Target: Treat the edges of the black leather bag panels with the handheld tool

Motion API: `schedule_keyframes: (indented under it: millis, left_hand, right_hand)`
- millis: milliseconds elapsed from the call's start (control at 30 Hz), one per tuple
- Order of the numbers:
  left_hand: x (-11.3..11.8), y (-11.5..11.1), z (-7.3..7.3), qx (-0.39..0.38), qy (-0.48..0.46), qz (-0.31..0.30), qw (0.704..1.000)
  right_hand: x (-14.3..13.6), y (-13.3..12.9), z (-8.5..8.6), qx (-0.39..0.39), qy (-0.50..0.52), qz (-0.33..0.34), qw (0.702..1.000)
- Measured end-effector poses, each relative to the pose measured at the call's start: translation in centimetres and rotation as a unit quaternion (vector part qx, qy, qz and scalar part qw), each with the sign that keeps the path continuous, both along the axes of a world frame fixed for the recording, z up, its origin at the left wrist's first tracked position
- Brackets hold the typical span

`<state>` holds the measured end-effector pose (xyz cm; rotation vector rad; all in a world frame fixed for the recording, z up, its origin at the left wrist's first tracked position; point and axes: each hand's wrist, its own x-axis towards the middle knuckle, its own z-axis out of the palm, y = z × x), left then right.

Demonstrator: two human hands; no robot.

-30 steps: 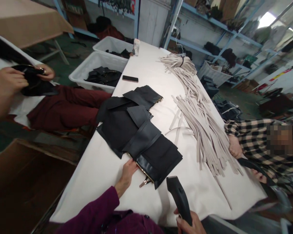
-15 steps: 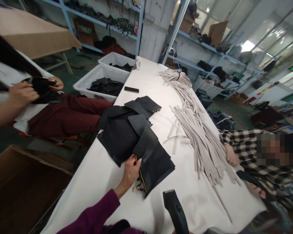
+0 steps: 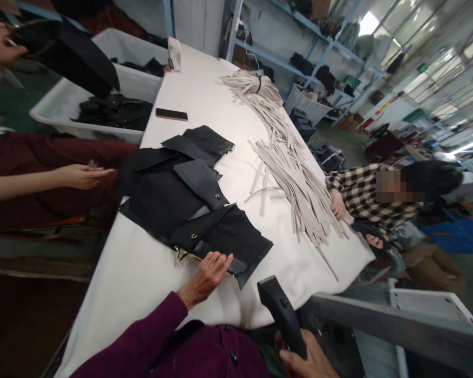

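My left hand grips the near edge of a black bag piece, its fingers bent over the brass-coloured zip edge and the thumb hidden. Small metal rings show on the flaps of the black pieces. More black bag pieces lie overlapped beyond it on the white table. My right hand, low in the view, is wrapped around the handle of a black handheld power tool. The tool's blunt squared nose points up toward the bag piece and stays apart from it.
Pale strips lie bundled along the table's right side, near a co-worker's checked sleeve. A phone lies farther back. White bins with black pieces stand left, beside another person's hand. A metal bar crosses lower right.
The top bag piece has been turned, its flap and metal ring now showing. My left hand has shifted slightly along its near edge. The person at left has lifted a black bag over the bins.
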<state>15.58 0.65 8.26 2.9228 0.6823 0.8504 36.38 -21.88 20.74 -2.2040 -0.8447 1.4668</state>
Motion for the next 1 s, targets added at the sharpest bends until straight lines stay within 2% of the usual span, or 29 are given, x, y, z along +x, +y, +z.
schedule_keyframes:
  millis: [100,367,500,600,700,800,900,1000]
  left_hand:
    - [0.0,-1.5,-1.9,-0.016,0.030,-0.026,0.999]
    - [-0.1,-2.5,-3.8,-0.043,0.054,-0.059,0.996]
    - [-0.4,-3.8,-5.1,-0.077,0.078,-0.119,0.987]
    - [-0.6,-4.7,-5.5,-0.091,0.092,-0.150,0.980]
    - [-1.0,-4.8,-4.9,-0.104,0.095,-0.143,0.980]
    - [-1.9,-4.0,-3.9,-0.131,0.059,-0.096,0.985]
    - [-2.9,-2.5,-3.1,-0.183,0.016,0.042,0.982]
    - [-3.5,-0.9,-2.8,-0.226,0.023,0.172,0.959]
  right_hand:
    - [-0.4,0.0,-0.3,0.005,0.044,0.006,0.999]
    - [-1.8,2.4,-3.1,0.005,0.121,-0.008,0.993]
    - [-1.7,3.5,-4.6,0.015,0.127,-0.009,0.992]
    - [-1.2,3.6,-5.0,0.018,0.108,-0.014,0.994]
    - [-0.6,3.2,-5.0,0.026,0.090,-0.014,0.996]
    - [-0.3,2.4,-5.0,0.028,0.086,-0.009,0.996]
    - [-0.2,2.0,-5.4,0.017,0.087,0.006,0.996]
    - [-0.4,2.0,-5.9,0.001,0.086,0.017,0.996]
